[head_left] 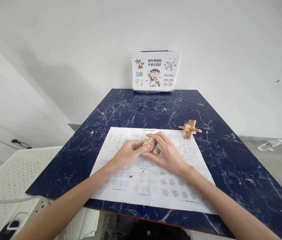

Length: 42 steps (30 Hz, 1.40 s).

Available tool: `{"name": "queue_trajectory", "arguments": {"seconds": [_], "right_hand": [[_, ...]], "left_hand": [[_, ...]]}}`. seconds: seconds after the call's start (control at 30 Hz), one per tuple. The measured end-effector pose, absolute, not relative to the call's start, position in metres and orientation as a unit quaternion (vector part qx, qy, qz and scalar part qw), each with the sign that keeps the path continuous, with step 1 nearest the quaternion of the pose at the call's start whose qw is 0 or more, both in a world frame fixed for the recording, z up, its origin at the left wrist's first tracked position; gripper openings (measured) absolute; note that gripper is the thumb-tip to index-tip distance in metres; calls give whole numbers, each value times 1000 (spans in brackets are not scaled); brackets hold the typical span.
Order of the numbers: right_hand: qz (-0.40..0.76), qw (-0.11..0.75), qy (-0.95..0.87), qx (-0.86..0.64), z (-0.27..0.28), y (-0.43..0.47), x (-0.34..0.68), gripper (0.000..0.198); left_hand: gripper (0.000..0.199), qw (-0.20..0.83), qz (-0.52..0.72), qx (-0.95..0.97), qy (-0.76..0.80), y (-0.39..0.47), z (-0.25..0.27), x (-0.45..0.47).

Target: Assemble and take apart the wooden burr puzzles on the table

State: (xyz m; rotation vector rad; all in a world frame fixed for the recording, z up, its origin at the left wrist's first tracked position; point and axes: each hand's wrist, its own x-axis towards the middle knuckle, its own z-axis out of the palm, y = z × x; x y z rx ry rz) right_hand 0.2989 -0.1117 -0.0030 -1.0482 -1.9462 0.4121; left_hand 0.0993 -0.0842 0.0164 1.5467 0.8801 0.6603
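Both hands meet over the upper middle of a printed instruction sheet [128, 190], around a small wooden interlocking puzzle [150, 142]. My left hand [128, 150] grips the puzzle from the left, thumb lying across its front. From the right, my right hand [169, 153] curls its fingers around the same puzzle, index finger over the top. Parts of the puzzle are hidden behind the fingers. A second wooden puzzle [190, 129], cross-shaped and assembled, rests at the sheet's upper right corner, apart from both hands.
The dark blue marble-patterned table [121, 110] bears a white cartoon-printed case [156, 71] at its back edge against the wall. White perforated baskets [11, 166] stand at the left, with a cable [13, 201] across them. A clear plastic bottle [271, 144] lies on the floor at right.
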Motion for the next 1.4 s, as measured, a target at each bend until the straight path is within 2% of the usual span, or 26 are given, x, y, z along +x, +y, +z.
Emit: {"name": "queue_trajectory", "arguments": {"seconds": [0.1,0.23,0.63,0.83,1.2,1.4], "right_hand": [[302,451,-731,-414,0,-109,303,30],[421,460,-670,-402,3,-107,303,29],[556,453,-621,-316,6,-107,302,27],[548,446,-615,-350,3,-106,304,30],[557,419,-618,-363,5,-107,303,39],[411,463,-632,-467,-5,-103,304,38]], "left_hand": [[41,589,273,678,345,-81,16,97],[43,590,271,695,310,-82,15,97],[42,561,227,742,288,-87,20,94],[29,583,229,725,287,-88,19,95],[36,616,219,703,279,-85,23,94],[41,566,293,699,324,-82,27,93]]}}
